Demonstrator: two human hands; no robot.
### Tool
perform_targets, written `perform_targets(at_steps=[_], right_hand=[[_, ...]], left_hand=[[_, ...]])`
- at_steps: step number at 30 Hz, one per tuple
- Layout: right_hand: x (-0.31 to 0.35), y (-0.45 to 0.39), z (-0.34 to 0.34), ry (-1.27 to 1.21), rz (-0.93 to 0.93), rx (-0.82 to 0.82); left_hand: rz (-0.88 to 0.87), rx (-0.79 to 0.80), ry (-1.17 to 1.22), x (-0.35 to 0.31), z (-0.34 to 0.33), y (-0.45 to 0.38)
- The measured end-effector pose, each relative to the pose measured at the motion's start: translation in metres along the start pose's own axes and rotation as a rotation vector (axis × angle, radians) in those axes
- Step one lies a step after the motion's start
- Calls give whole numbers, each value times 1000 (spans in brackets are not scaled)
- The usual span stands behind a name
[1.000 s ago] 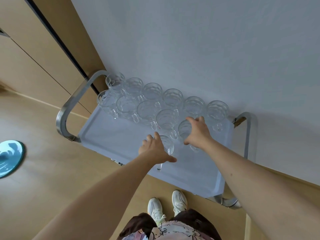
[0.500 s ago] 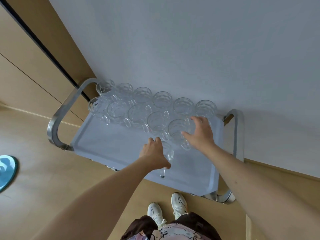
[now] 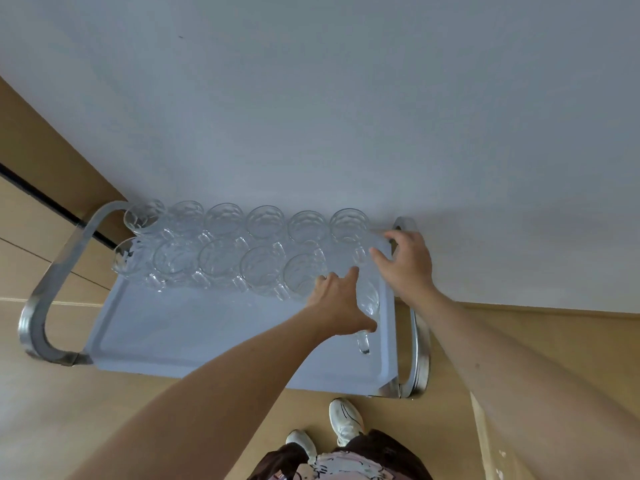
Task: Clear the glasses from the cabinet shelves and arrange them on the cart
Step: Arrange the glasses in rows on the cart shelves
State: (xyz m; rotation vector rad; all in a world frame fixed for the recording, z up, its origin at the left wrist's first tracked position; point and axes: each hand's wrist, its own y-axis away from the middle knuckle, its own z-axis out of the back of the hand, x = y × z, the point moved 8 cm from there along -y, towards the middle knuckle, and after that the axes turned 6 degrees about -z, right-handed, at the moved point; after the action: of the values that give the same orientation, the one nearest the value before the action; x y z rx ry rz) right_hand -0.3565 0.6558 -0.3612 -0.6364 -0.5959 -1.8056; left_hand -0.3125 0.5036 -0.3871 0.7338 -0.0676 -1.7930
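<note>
My left hand [image 3: 337,299] is curling round a clear handled glass [image 3: 367,301] near the right end of the cart tray [image 3: 207,327], thumb underneath, fingers wrapping its far side. My right hand [image 3: 405,263] is hovering just beyond it with fingers spread and loosely bent, holding nothing; whether the fingertips are touching a glass, I cannot tell. The other glasses [image 3: 263,221] are standing in two rows along the tray's back edge. The pale blue tray is sitting between curved metal handles [image 3: 48,289], against a white wall [image 3: 346,98], over a tan floor [image 3: 52,410]. I am seeing no readable writing.
</note>
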Motion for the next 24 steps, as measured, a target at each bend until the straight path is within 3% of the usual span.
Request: perform_targets(at_steps=[7, 24], right_hand=[[-12, -1, 7, -11, -35, -23], [-14, -18, -1, 156, 79, 28]], left_hand=[[-32, -73, -116, -9, 11, -37], [240, -130, -419, 8, 3, -81]])
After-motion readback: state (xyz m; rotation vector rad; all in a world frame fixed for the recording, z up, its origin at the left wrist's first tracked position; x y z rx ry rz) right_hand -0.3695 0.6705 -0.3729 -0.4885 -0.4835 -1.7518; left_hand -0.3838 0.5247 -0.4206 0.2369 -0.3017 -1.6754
